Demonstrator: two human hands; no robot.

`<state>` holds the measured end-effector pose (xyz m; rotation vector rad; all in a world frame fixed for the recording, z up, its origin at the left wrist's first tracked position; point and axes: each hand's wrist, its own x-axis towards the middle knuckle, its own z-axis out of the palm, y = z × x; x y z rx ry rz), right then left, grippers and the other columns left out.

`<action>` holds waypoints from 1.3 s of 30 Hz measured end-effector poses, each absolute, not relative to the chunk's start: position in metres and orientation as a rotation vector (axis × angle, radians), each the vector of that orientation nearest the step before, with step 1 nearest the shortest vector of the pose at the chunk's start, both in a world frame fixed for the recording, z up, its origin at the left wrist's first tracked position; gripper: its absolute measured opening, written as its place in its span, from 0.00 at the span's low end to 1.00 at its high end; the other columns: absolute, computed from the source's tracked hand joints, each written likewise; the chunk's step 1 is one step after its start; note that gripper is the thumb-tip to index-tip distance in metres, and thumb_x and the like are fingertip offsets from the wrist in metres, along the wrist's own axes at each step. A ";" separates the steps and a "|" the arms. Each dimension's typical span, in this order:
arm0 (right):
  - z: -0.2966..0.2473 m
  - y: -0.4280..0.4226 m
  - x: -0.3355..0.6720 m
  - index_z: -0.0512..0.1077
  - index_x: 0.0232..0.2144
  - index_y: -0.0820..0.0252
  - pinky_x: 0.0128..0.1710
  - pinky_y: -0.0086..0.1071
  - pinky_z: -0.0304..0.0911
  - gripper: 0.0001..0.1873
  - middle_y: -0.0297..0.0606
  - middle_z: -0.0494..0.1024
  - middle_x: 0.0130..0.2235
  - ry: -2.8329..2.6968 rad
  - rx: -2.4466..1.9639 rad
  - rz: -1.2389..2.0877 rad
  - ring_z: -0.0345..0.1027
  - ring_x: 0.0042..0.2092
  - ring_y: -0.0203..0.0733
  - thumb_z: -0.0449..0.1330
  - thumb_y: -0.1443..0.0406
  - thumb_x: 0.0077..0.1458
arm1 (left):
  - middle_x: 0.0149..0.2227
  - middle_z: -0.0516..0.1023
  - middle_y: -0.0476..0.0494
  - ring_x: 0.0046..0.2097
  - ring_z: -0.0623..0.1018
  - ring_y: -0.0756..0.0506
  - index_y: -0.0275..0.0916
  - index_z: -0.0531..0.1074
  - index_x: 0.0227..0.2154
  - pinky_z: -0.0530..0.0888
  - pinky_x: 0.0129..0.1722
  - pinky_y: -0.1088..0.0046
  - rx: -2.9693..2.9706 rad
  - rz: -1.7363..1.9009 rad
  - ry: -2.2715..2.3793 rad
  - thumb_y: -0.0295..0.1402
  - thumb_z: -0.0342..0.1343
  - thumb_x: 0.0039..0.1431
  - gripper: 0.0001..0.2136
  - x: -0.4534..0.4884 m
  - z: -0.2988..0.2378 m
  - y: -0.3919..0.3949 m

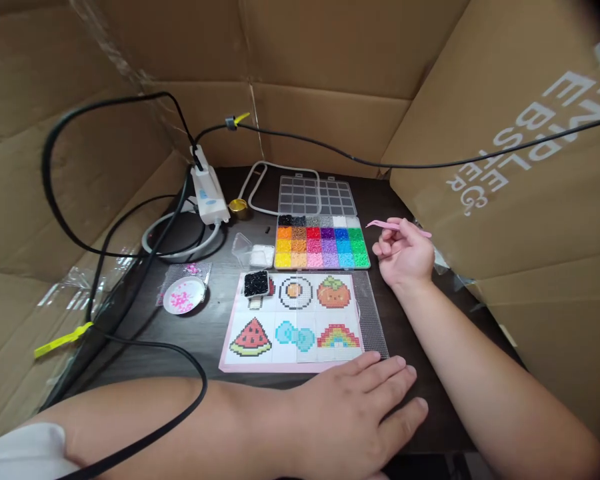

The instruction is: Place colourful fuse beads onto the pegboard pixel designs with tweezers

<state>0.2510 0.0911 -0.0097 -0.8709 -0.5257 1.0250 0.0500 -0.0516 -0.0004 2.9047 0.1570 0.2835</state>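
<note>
My right hand [404,257] rests on the dark table to the right of the bead box [321,243] and grips pink tweezers [391,226], whose tips point left. My left hand [361,413] lies flat, fingers spread, on the table just below the near edge of the pattern sheet [295,320]. That sheet shows pixel pictures: a watermelon, a bow, a rainbow, an egg and an orange fruit. A clear pegboard [373,320] lies over the sheet's right side. A small tray of black beads [256,283] sits on its top left corner.
Cardboard walls [505,133] enclose the table on all sides. Black cables [105,267] loop across the left and overhead. A white device [209,193], a gold cap [239,208], a dish with pink beads [184,295] and a clear cup of white beads [255,252] stand on the left.
</note>
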 end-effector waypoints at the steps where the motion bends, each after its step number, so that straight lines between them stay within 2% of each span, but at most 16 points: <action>1: -0.010 0.092 0.251 0.73 0.26 0.60 0.15 0.25 0.54 0.08 0.29 0.70 0.19 -0.526 -0.882 1.026 0.56 0.15 0.28 0.63 0.61 0.53 | 0.70 0.56 0.27 0.71 0.58 0.33 0.28 0.53 0.68 0.56 0.69 0.56 2.899 0.260 0.146 0.53 0.46 0.69 0.36 0.049 -0.001 -0.051; 7: -0.011 0.094 0.252 0.73 0.26 0.60 0.15 0.25 0.52 0.09 0.29 0.69 0.19 -0.559 -0.910 1.021 0.55 0.15 0.28 0.62 0.61 0.55 | 0.70 0.53 0.23 0.71 0.55 0.31 0.27 0.52 0.68 0.52 0.70 0.55 2.851 0.172 0.145 0.55 0.54 0.63 0.42 0.048 -0.003 -0.048; 12: -0.012 0.095 0.254 0.72 0.26 0.60 0.15 0.24 0.52 0.09 0.29 0.68 0.19 -0.547 -0.911 1.022 0.55 0.15 0.28 0.60 0.62 0.57 | 0.71 0.51 0.22 0.72 0.54 0.31 0.27 0.51 0.68 0.49 0.70 0.53 2.837 0.143 0.150 0.57 0.55 0.60 0.45 0.049 -0.003 -0.048; 22: -0.018 0.099 0.250 0.73 0.26 0.60 0.13 0.24 0.51 0.10 0.29 0.69 0.19 -0.637 -0.908 0.972 0.54 0.14 0.28 0.62 0.61 0.56 | 0.71 0.49 0.23 0.72 0.51 0.31 0.31 0.54 0.68 0.50 0.70 0.53 2.775 0.078 0.189 0.55 0.56 0.61 0.42 0.052 -0.002 -0.048; 29: -0.021 0.102 0.251 0.72 0.26 0.59 0.13 0.23 0.51 0.10 0.29 0.69 0.19 -0.653 -0.913 0.958 0.54 0.15 0.28 0.63 0.60 0.55 | 0.71 0.51 0.24 0.72 0.52 0.32 0.31 0.57 0.67 0.48 0.71 0.54 2.751 0.088 0.193 0.49 0.59 0.60 0.39 0.053 -0.003 -0.048; 39: -0.021 0.103 0.250 0.72 0.26 0.59 0.13 0.24 0.51 0.11 0.29 0.69 0.19 -0.654 -0.924 0.962 0.55 0.15 0.28 0.63 0.59 0.55 | 0.71 0.51 0.25 0.72 0.53 0.32 0.32 0.57 0.67 0.50 0.70 0.54 2.759 0.092 0.198 0.48 0.59 0.60 0.38 0.054 -0.006 -0.048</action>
